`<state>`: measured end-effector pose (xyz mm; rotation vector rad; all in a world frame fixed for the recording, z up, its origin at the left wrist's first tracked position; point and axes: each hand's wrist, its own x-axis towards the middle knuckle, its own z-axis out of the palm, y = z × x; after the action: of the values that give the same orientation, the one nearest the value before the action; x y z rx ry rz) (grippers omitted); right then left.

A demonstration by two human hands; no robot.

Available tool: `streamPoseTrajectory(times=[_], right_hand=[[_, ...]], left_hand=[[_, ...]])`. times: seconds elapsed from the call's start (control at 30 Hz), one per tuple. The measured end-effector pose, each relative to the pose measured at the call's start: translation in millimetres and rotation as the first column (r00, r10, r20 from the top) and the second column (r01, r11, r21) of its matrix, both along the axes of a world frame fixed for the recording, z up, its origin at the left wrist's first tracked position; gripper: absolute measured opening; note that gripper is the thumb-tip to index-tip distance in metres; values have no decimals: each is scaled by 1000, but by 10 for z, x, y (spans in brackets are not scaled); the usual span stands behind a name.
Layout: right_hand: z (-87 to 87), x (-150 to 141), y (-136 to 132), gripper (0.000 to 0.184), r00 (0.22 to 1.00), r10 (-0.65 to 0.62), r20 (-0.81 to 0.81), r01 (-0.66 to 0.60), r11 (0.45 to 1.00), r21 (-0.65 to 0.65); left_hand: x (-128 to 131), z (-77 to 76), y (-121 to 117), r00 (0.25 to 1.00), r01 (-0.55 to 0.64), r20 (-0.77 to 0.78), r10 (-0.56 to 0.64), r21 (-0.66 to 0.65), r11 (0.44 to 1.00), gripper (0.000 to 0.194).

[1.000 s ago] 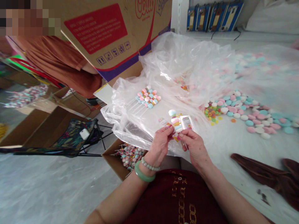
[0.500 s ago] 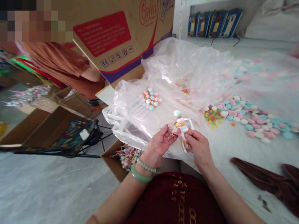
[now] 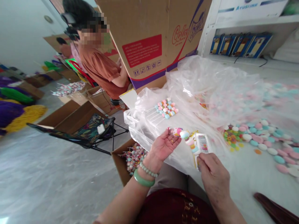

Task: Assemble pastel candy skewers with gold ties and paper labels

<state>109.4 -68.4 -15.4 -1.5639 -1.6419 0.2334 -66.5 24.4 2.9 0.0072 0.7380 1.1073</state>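
My right hand (image 3: 213, 174) pinches the low end of a candy skewer (image 3: 191, 143), strung with pastel white, pink, blue and orange pieces that look like marshmallows. My left hand (image 3: 164, 144) is palm up, its thumb and fingers closed on a small clear bag with a colourful print (image 3: 175, 132). The skewer's blue-white tip is beside the bag; whether it has entered the mouth of it, I cannot tell. Just behind the skewer lies a white-rimmed container (image 3: 203, 143), with gold strips (image 3: 193, 133) near it. Farther back, several finished-looking candy skewers (image 3: 166, 108) lie in a row.
Loose pastel candies (image 3: 263, 137) and small fruit-coloured gummies (image 3: 233, 138) lie on the right under and beside plastic sheeting (image 3: 210, 71). A large cardboard carton (image 3: 149, 40) stands behind. Below left is a box of wrapped skewers (image 3: 134, 158). A folding chair (image 3: 93, 132) and a co-worker (image 3: 100, 68) are left.
The view has swung left and up. My hands have drawn apart, and the skewer now tilts with its tip toward the bag in my left hand.
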Motion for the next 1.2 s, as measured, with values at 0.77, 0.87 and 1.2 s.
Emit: streamPoseTrajectory(times=[0.77, 0.87, 1.2], right_hand=[[92, 10, -71, 14, 849, -78, 522, -26, 981, 190], [61, 19, -72, 17, 865, -72, 497, -61, 967, 246], [-71, 111, 7, 18, 990, 69, -124, -95, 971, -220]], left_hand=[[72, -70, -30, 980, -157, -87, 180, 214, 964, 10], [130, -55, -53, 979, -127, -122, 162, 250, 960, 11], [-114, -85, -1, 973, 178, -167, -159, 111, 978, 18]])
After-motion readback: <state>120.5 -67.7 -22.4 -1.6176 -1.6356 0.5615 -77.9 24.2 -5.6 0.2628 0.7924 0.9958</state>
